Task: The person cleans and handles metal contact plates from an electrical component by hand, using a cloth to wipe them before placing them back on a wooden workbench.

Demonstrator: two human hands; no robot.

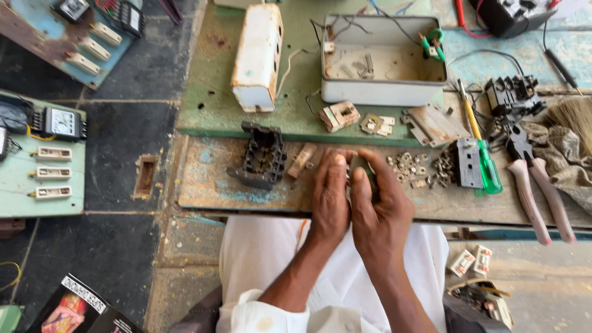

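My left hand (330, 197) and my right hand (382, 206) are pressed together over the front edge of a worn wooden bench (203, 179). Both close around a small dark part (359, 168) that barely shows between the fingers. A black plastic switch frame (262, 155) lies just left of my left hand, with a small tan block (302, 160) beside it. Right of my right hand lies a scatter of small metal screws and contacts (407, 166).
A white metal box (382, 58) with wires stands at the back, a rusty white casing (258, 55) to its left. A black component (468, 161), green-handled screwdriver (484, 157) and pink-handled pliers (536, 191) lie to the right. Boards with switches and meters (52, 154) lie on the floor.
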